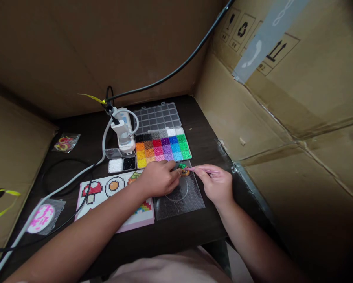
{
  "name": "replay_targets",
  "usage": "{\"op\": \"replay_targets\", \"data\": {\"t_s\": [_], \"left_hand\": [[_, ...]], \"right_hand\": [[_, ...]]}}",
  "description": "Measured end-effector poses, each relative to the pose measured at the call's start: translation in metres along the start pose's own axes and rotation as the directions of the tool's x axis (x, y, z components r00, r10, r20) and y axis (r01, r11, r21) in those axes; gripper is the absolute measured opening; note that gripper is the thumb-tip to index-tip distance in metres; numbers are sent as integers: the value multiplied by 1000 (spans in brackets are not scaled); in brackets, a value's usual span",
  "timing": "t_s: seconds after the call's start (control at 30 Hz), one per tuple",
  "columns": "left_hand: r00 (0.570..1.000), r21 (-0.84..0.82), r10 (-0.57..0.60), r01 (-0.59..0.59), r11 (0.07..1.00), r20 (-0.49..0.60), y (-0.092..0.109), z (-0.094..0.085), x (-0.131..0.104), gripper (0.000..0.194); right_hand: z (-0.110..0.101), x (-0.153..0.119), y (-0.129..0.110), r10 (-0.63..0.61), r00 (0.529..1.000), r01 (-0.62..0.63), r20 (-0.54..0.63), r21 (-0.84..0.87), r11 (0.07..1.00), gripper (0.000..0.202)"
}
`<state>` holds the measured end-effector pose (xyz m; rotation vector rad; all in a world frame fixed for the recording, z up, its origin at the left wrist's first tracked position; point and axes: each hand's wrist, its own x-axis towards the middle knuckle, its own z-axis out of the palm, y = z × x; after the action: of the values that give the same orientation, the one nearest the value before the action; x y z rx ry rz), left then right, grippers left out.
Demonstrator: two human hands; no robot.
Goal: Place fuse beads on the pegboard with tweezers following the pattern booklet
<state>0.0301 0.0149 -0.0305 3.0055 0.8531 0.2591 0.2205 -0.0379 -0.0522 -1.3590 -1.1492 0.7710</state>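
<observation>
Pink tweezers (204, 170) sit pinched in the right hand (219, 184), tips by the green-and-orange bead design (184, 170) toward twelve o'clock on the clear pegboard (191, 200); left hand (159, 179) reaches in from nine, its grip unclear.

Single head-worn view, looking forward and steeply down over dark table (179, 232), hands mid-distance.

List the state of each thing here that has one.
Large bead case: open, compartments of colored beads
Clear gridded lid: lying behind the case
White-bead box: open
Pegboard: partly beaded, green and orange
White adapter: plugged in
Tweezers: in right hand; tips unclear
</observation>
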Motion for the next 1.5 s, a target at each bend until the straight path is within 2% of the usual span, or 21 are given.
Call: {"op": "replay_targets", "data": {"t_s": [0.47, 0.7, 1.07, 1.27, 1.5], "left_hand": [[999, -17, 8, -8, 1000, -35, 0, 0, 0, 32], [1000, 0, 4, -4, 1000, -18, -1, 0, 0, 31], [997, 1, -16, 16, 1000, -71, -3, 0, -1, 31], [985, -5, -26, 25, 1000, -168, -2, -14, -7, 26], [952, -98, -42, 13, 995, -304, 15, -46, -31, 19]], "right_hand": [[0, 0, 2, 8, 1000, -8, -6, 27, 1000, 4], [0, 0, 3, -5, 1000, 5, 8, 14, 1000, 5], [-1, 1, -2, -13, 1000, 14, -12, 17, 1000, 5], [0, 2, -5, -11, 1000, 11, -21, 17, 1000, 6], [-1, 0, -3, 9, 1000, -9, -11, -4, 1000, 9]]}}
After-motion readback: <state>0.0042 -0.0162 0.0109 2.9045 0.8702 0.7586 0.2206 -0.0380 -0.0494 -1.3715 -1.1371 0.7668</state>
